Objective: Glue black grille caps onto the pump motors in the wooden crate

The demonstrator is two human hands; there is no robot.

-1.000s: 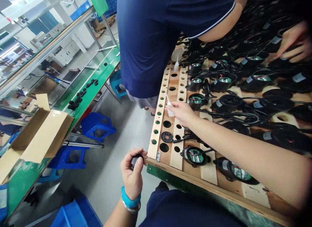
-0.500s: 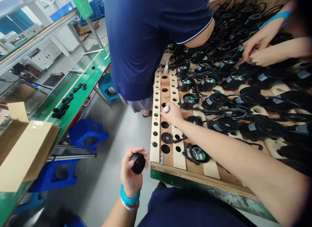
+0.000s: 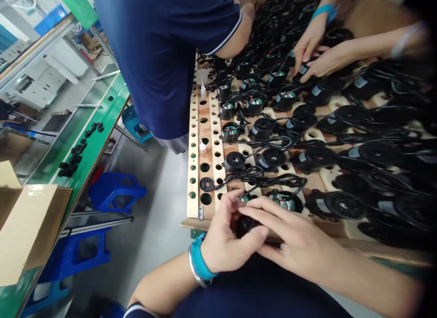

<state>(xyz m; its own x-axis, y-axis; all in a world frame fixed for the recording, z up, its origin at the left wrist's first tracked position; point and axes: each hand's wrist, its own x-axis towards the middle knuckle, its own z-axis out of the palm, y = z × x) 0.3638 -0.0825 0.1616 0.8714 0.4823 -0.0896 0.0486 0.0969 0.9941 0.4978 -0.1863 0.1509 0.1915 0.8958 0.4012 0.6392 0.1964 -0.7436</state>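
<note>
My left hand (image 3: 227, 243), with a blue wristband, curls around a black round plastic part (image 3: 246, 224) just over the board's front edge. My right hand (image 3: 290, 227) meets it from the right, its fingers closed over the same part, so much of it is hidden. Behind the fingertips shows a bit of green circuit board (image 3: 244, 197). To the right sits an open black housing (image 3: 287, 200) with a green circuit board and wires inside. A small white dropper bottle (image 3: 203, 147) stands on the holed board, and a flat black round cover (image 3: 206, 184) lies nearer.
Rows of black housings with coiled cables (image 3: 312, 158) fill the wooden board (image 3: 193, 208). A co-worker's hands (image 3: 317, 53) work at the upper right; another person (image 3: 150, 58) stands at the far left side. A green bench (image 3: 99, 147), blue stools (image 3: 116, 190) and a cardboard box (image 3: 30, 227) are left.
My right hand has let go of the white bottle, which now stands on the board, and moved back to my left hand. My left hand has moved right with the black part.
</note>
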